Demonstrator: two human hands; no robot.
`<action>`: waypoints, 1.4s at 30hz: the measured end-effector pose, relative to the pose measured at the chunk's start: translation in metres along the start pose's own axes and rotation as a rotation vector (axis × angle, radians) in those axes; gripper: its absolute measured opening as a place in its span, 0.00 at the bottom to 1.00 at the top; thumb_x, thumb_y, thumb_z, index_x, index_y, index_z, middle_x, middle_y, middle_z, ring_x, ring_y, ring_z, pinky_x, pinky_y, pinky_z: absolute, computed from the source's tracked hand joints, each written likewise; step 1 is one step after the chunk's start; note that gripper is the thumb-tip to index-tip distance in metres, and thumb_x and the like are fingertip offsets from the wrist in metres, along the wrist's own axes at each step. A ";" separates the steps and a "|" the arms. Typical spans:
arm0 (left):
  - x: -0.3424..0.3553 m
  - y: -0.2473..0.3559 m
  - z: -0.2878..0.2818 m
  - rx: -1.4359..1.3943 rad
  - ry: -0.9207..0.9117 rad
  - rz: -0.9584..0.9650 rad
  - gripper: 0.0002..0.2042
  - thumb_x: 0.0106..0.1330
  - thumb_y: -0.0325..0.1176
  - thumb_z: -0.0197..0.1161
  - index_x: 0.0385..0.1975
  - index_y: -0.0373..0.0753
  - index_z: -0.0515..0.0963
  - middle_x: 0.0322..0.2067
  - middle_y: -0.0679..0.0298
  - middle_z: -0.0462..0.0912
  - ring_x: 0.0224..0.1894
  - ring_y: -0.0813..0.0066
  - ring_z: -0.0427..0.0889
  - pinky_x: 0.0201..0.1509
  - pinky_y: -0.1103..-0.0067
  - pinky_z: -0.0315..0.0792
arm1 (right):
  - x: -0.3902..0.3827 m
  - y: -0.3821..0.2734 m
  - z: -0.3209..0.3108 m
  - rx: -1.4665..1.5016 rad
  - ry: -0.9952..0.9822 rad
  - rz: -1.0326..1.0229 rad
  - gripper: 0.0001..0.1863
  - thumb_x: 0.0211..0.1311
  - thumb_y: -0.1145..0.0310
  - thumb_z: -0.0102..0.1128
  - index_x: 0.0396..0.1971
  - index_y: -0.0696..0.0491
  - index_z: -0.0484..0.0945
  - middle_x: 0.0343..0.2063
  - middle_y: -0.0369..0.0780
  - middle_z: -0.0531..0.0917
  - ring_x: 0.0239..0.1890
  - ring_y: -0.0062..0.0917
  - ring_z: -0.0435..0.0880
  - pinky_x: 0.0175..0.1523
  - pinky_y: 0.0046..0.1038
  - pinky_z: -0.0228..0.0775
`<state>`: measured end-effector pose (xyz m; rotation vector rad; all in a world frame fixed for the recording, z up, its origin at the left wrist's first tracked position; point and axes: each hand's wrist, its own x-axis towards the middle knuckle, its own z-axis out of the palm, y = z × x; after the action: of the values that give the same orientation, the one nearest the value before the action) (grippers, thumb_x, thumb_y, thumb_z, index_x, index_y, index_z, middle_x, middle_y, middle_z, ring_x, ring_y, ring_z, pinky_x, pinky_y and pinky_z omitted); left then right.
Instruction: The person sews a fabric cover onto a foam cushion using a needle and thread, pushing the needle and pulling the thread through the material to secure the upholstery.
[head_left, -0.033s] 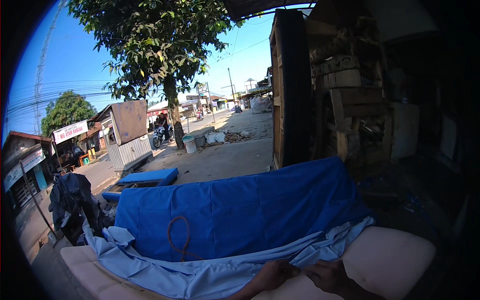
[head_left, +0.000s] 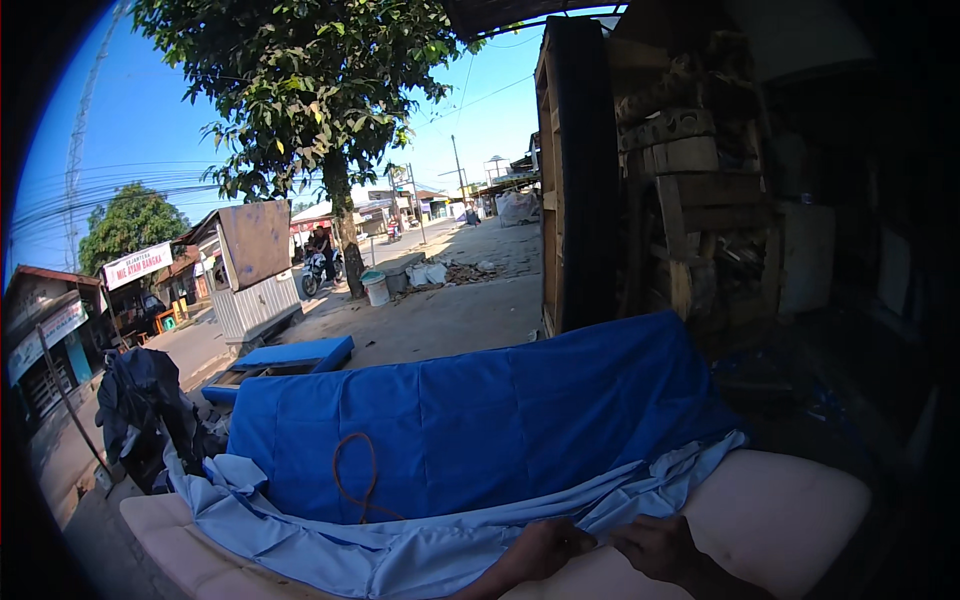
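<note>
My left hand (head_left: pixel 548 547) and my right hand (head_left: pixel 658 549) meet low in the view, fingertips almost touching. Both are closed in a pinch. Whatever lies between the fingertips is too small or hidden to make out. They are right at the lower edge of a blue cloth (head_left: pixel 470 400), whose paler underside (head_left: pixel 400 555) is folded toward me in creases. Beneath the hands lies a pale pinkish foam pad (head_left: pixel 790 510), bare at the right and along the front left. A looped brown cord (head_left: pixel 372 470) rests on the blue cloth, left of my hands.
Behind the cloth lies a blue-edged wooden frame (head_left: pixel 290 355). A dark crumpled sheet (head_left: pixel 145 405) is heaped at the left. A tall wooden frame with a dark side (head_left: pixel 585 180) and stacked wood (head_left: pixel 710 210) stand at right. A white bucket (head_left: pixel 376 290) sits near a tree (head_left: pixel 340 220).
</note>
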<state>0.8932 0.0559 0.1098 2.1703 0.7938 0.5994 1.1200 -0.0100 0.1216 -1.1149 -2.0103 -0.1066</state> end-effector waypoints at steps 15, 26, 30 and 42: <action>-0.002 0.000 -0.030 0.039 0.265 -0.187 0.07 0.65 0.31 0.64 0.36 0.36 0.86 0.27 0.59 0.85 0.33 0.69 0.76 0.43 0.73 0.72 | -0.001 0.052 -0.052 0.390 0.010 0.577 0.09 0.62 0.67 0.69 0.33 0.58 0.86 0.22 0.36 0.82 0.23 0.16 0.77 0.29 0.23 0.68; -0.004 0.003 -0.031 0.048 0.314 -0.172 0.07 0.65 0.31 0.65 0.36 0.38 0.88 0.24 0.60 0.80 0.28 0.71 0.74 0.36 0.73 0.70 | -0.001 0.057 -0.061 0.576 0.073 0.718 0.10 0.63 0.66 0.69 0.32 0.58 0.86 0.21 0.35 0.81 0.21 0.14 0.76 0.27 0.20 0.70; -0.002 -0.007 -0.031 -0.044 0.475 -0.177 0.08 0.66 0.33 0.66 0.39 0.38 0.88 0.23 0.60 0.79 0.27 0.71 0.77 0.35 0.73 0.71 | 0.000 0.055 -0.078 0.388 -0.142 0.519 0.08 0.59 0.65 0.71 0.33 0.54 0.88 0.24 0.36 0.84 0.26 0.19 0.81 0.33 0.23 0.73; 0.001 0.012 -0.013 0.193 0.388 0.010 0.07 0.62 0.24 0.65 0.37 0.39 0.88 0.34 0.58 0.87 0.34 0.63 0.86 0.38 0.74 0.77 | 0.013 0.019 -0.028 0.385 -0.085 0.152 0.09 0.61 0.63 0.69 0.36 0.52 0.87 0.66 0.44 0.69 0.61 0.35 0.77 0.56 0.34 0.76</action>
<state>0.8899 0.0563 0.1270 2.2631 1.0824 1.0040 1.1473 -0.0015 0.1433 -1.0291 -1.9053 0.3962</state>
